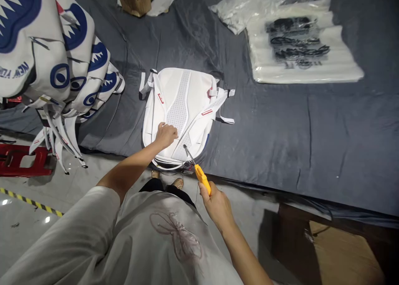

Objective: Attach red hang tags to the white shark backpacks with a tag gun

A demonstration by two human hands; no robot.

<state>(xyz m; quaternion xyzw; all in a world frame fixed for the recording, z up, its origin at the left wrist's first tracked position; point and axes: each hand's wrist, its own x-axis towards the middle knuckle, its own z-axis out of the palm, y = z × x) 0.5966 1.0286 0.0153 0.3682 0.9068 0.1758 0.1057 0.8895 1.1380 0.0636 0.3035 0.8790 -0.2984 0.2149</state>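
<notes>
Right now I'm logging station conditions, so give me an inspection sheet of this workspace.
Surface: dark grey cloth over a low platform, wrinkled.
Job's things: white backpack lying back-panel up; yellow-handled tool, metal tip at its lower edge.
Clutter: stack of plastic bags, cardboard box.
Hands: left hand pressing on the backpack; right hand gripping the tool.
Cables: nothing seen.
Surroundings: printed backpacks heaped at the left, red cart, striped floor tape.

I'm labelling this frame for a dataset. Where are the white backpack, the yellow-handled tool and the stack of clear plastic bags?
white backpack (179,106): head view, on its mesh back panel.
yellow-handled tool (202,178): head view, on the yellow handle above the right hand.
stack of clear plastic bags (311,67): head view, on the stack's lower white part.
</notes>
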